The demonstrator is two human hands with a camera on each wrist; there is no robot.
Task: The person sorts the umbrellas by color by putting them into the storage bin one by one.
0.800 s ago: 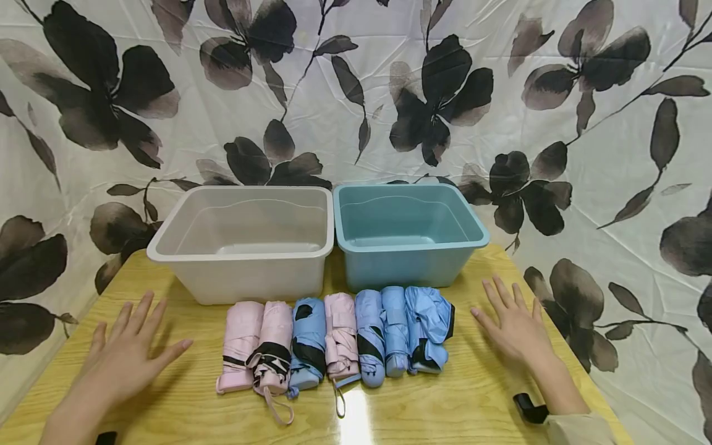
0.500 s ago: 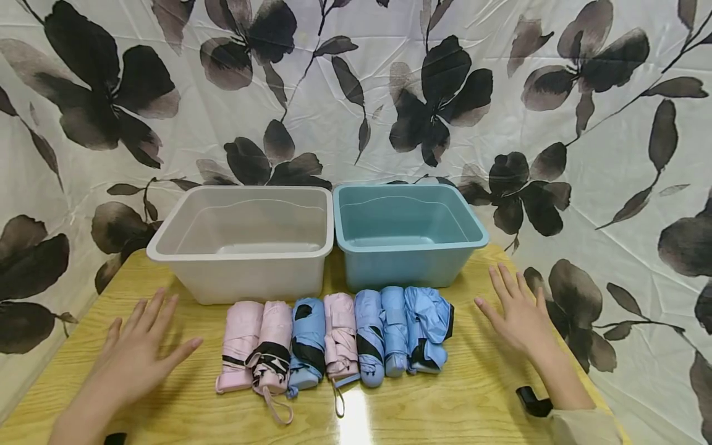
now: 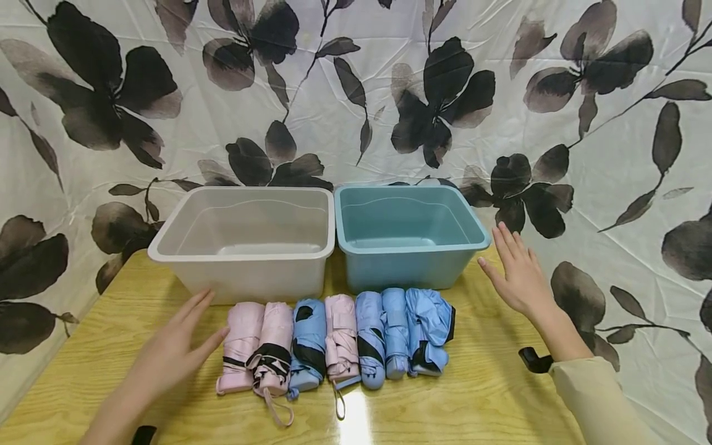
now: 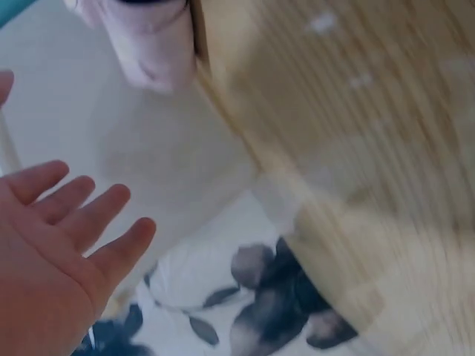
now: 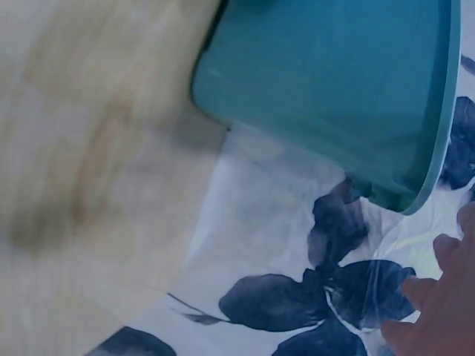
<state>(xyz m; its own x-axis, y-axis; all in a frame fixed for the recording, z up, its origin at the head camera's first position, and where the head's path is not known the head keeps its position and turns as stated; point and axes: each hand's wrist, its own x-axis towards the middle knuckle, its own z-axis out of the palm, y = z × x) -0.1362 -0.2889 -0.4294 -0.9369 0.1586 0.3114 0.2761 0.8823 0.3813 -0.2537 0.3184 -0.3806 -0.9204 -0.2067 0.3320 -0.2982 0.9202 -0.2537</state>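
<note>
Several folded umbrellas lie side by side on the wooden table. At the left end is a pink umbrella (image 3: 243, 337), with another pink umbrella (image 3: 276, 330) beside it. Then come a blue umbrella (image 3: 308, 334), a third pink umbrella (image 3: 342, 337) and more blue ones, ending in a loosely wrapped blue umbrella (image 3: 429, 327). My left hand (image 3: 172, 346) holds nothing; its fingers reach out between the leftmost umbrella and the grey bin (image 3: 250, 278). Over at the right, my right hand (image 3: 517, 278) is raised, fingers extended and holding nothing, near the corner of the teal bin (image 3: 406, 269).
Both bins stand side by side behind the umbrella row, with nothing seen inside. A white floral cloth (image 3: 356, 93) hangs behind the table (image 3: 445, 408). Wrist straps loop from some pink umbrellas toward the front edge.
My left hand has moved right and forward, closer to the leftmost pink umbrella and grey bin. My right hand has moved forward, up beside the teal bin. Umbrellas and bins stay put.
</note>
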